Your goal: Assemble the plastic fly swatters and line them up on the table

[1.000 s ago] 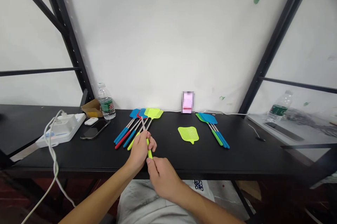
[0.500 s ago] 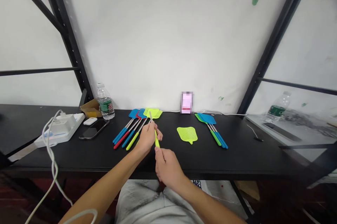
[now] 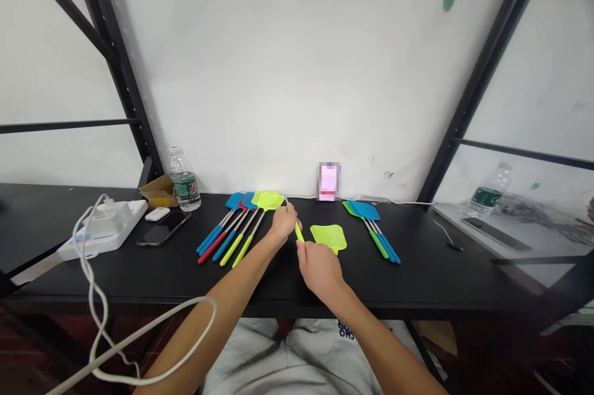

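My left hand (image 3: 283, 225) grips a thin metal swatter shaft with a yellow-green handle (image 3: 299, 232). My right hand (image 3: 319, 270) pinches the lower end of that handle. Just right of the handle, a loose yellow-green mesh swatter head (image 3: 328, 238) lies flat on the black table (image 3: 139, 277), partly behind my right fingers. To the left, several fly swatters with blue, red and yellow grips (image 3: 255, 200) lie fanned out. Three more, with green and blue heads (image 3: 364, 210), lie to the right.
A water bottle (image 3: 184, 181), a phone (image 3: 162, 228) and a white power strip (image 3: 102, 231) with a white cable (image 3: 95, 283) sit at the left. A small pixelated picture stand (image 3: 329, 181) stands against the white wall. Black shelf uprights frame both sides.
Both hands have moved right and farther from me, carrying the yellow-green handle close to the loose mesh head. The white cable now loops up near my left forearm.
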Demonstrator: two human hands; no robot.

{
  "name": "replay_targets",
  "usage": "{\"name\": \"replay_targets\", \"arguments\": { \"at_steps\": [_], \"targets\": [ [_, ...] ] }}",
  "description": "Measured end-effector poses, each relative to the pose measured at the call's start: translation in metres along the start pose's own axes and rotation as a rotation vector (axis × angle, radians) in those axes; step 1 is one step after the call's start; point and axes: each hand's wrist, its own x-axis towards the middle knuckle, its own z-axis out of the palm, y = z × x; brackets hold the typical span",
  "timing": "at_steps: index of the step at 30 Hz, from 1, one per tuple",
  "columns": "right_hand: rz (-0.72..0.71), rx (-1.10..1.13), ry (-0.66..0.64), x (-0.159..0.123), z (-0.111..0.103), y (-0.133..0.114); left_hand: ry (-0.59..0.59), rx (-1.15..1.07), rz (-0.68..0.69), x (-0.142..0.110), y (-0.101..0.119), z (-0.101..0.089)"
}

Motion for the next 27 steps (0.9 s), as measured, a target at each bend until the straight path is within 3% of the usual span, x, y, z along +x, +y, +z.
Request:
{"name": "replay_targets", "arguments": {
  "at_steps": [17,27],
  "targets": [
    [-0.044,-0.210,0.000,-0.002,0.008,0.001,0.108,0.166,-0.205,0.024,-0.019,0.010],
    [-0.069,-0.240,-0.023,-0.003,0.010,0.005,0.209,0.275,-0.203,0.035,-0.029,0.014]
  ]
}}
